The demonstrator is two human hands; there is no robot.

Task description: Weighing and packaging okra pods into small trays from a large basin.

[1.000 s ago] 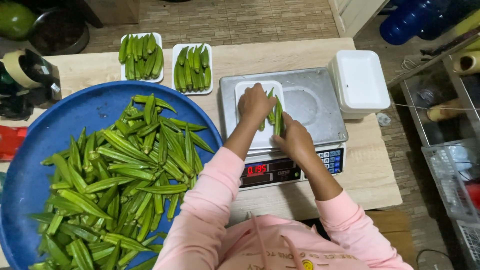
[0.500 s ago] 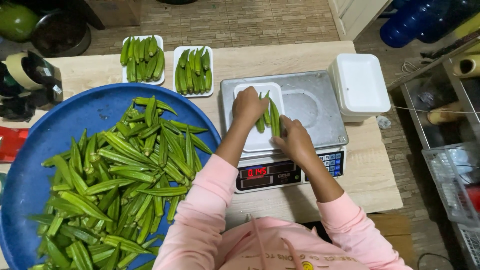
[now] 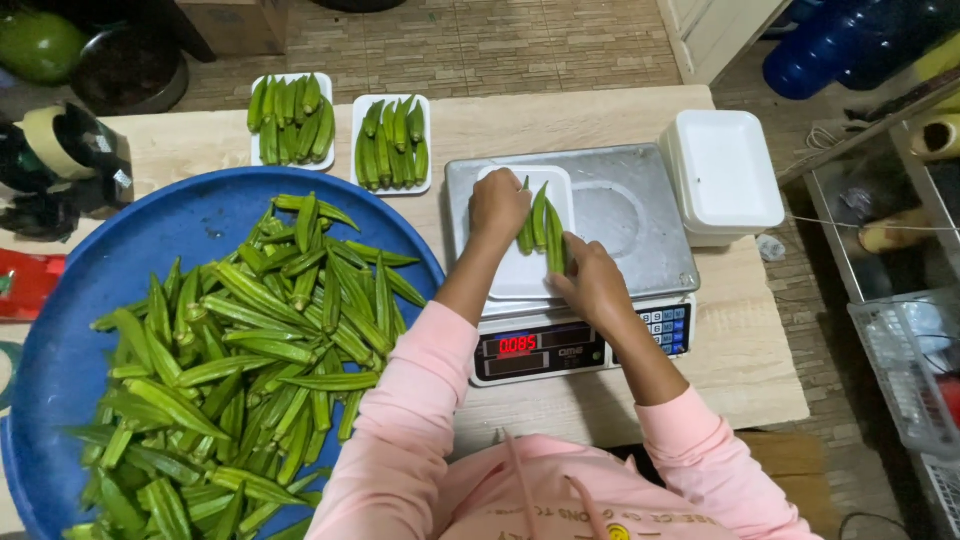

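Note:
A white foam tray (image 3: pixel 515 275) lies on the steel platform of a digital scale (image 3: pixel 630 215). A few green okra pods (image 3: pixel 540 215) lie on that tray. My left hand (image 3: pixel 498 208) rests on the tray's left part, its fingers on the pods. My right hand (image 3: pixel 592 285) touches the lower end of the rightmost pod at the tray's right edge. A big round blue tub (image 3: pixel 190 225) heaped with loose okra (image 3: pixel 250 350) fills the left side.
Two filled white trays of okra (image 3: pixel 290 118) (image 3: pixel 392 142) sit at the table's far edge. A stack of empty foam trays (image 3: pixel 722 172) stands right of the scale. Tape rolls (image 3: pixel 50 150) lie at far left, wire baskets (image 3: pixel 915 370) at right.
Both hands have shifted slightly on the tray while the okra pods were lined up side by side. The scale and the tub have not moved.

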